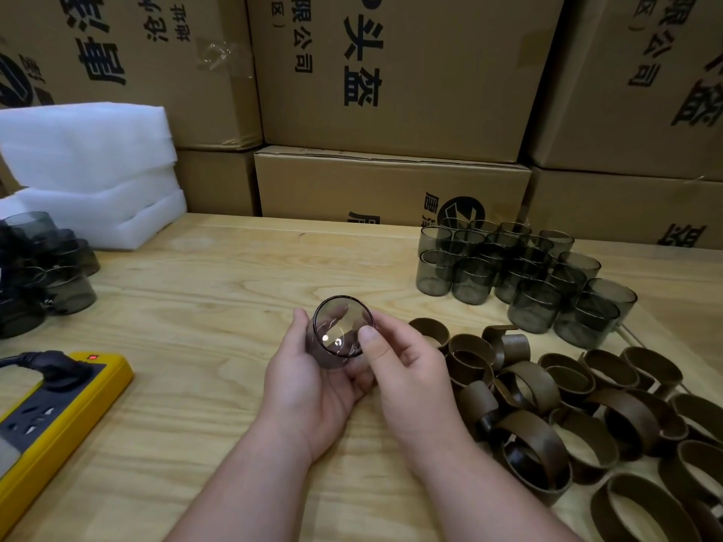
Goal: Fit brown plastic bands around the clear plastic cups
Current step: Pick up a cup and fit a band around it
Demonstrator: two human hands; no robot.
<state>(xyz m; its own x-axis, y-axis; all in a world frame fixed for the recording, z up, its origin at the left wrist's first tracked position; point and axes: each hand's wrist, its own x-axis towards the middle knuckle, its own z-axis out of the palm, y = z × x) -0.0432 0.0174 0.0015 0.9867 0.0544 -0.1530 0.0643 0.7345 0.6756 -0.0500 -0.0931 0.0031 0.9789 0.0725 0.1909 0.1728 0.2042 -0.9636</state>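
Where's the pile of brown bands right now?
Head view: brown bands lie heaped on the table's right, beside the right hand, in front of the upright cups.

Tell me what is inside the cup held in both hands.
The cup looks empty: only light glints show through its open mouth, plus the left hand and right hand gripping its wall. The side against the palms is covered by fingers.

A warehouse or packing room: sealed cardboard cartons (391, 72) printed with black characters are stacked wall-like behind a plain wooden table (195, 307). White foam packing sheets (90, 170) sit at the left edge, and goods lie in bulk — grouped smoky clear cups (520, 267), a heap of brown bands (567, 416) — near a yellow power strip (58, 416).
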